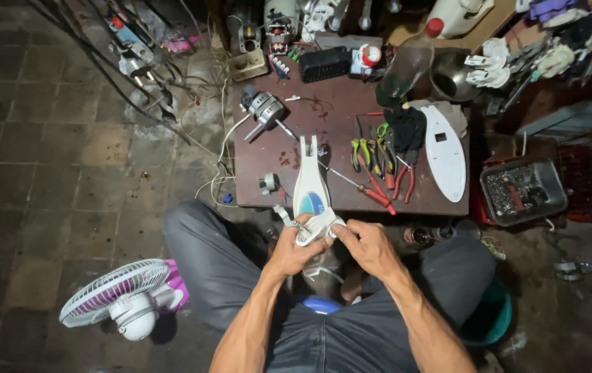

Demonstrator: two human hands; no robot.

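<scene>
Sitting low before the dark wooden table (337, 131), the person works over their own lap. Far to the left of that table, on the tiled floor, a small fan head (118, 295) with a white grille and pink back lies tilted. At the table's left part rests a bare electric motor (263, 109) with its shaft pointing inward, and a white cable runs down off that edge. Just off the table's near edge, the left hand (294, 250) is wrapped from below around the lower end of a white fan housing (310, 197), whose forked top leans onto the table. The right hand (370, 246) is closed on the same lower end from the other side, fingertips pinching something small there; what it is I cannot tell. Right of the housing, on the table, lie pliers (364, 153) and a red-handled screwdriver (376, 195), then a white oval cover (444, 153). Beyond the table's right edge stands a metal tray (522, 190) of small parts.

As a judgement: the housing rests only lightly on the edge, so a hard tug could slip it free, and any loose small part could drop to the cluttered floor.
</scene>
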